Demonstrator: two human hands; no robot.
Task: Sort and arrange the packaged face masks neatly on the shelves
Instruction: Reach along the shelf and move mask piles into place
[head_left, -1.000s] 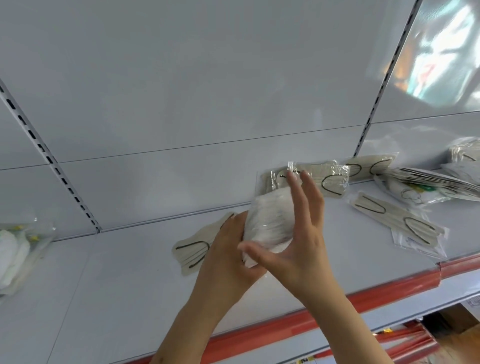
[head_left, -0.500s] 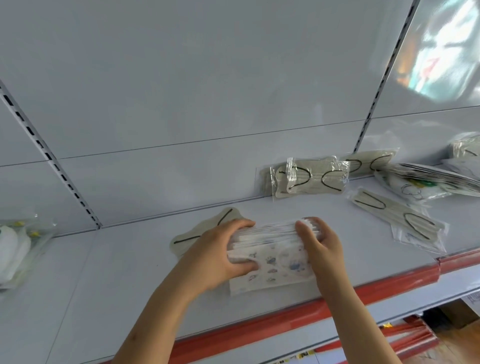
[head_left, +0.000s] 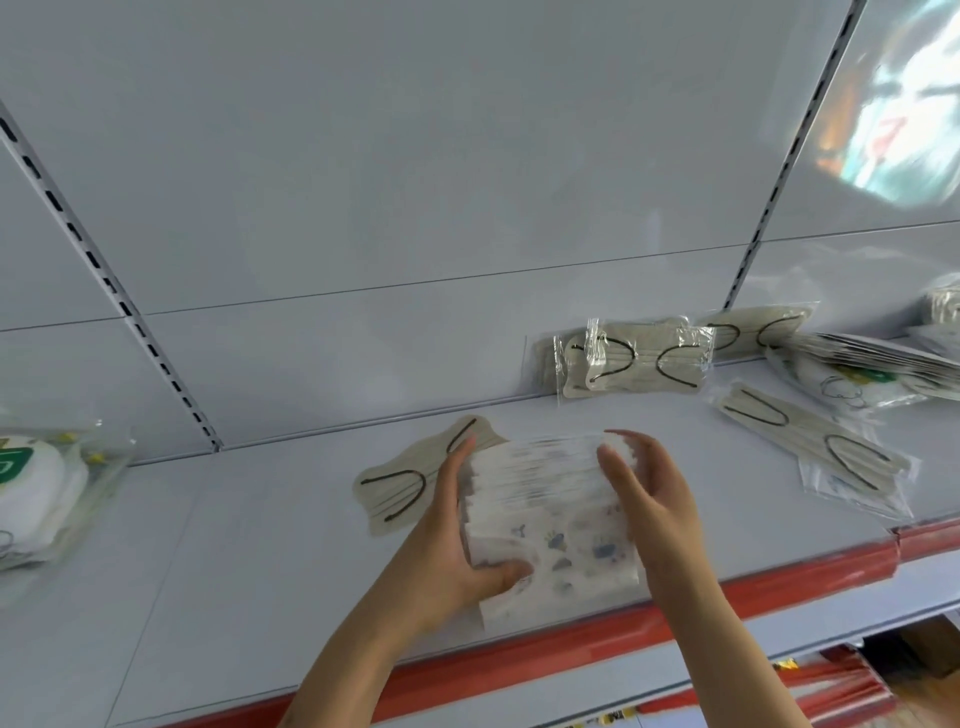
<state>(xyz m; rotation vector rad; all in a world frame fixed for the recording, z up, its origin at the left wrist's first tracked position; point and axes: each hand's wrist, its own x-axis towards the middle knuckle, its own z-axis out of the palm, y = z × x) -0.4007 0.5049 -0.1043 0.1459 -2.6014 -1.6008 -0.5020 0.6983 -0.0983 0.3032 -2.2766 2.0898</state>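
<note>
A thick stack of white packaged masks (head_left: 550, 514) with small printed figures sits at the middle of the shelf (head_left: 260, 545), close to its front. My left hand (head_left: 447, 545) grips the stack's left side, thumb across the lower front. At the right end, my right hand (head_left: 654, 499) holds the stack between thumb and fingers. A beige mask pack with black loops (head_left: 400, 483) lies flat just left of and behind the stack, partly hidden by my left hand.
Beige packs (head_left: 639, 358) lean on the back wall. Another beige pack (head_left: 810, 447) lies flat to the right, and a messy pile (head_left: 872, 364) sits at the far right. A bag of white masks (head_left: 41, 488) is at the far left. The red shelf lip (head_left: 571, 639) runs along the front.
The stack came down from being held upright above the shelf to lying on it. Both hands now hold its two ends, and my right hand has shifted slightly along the right end.
</note>
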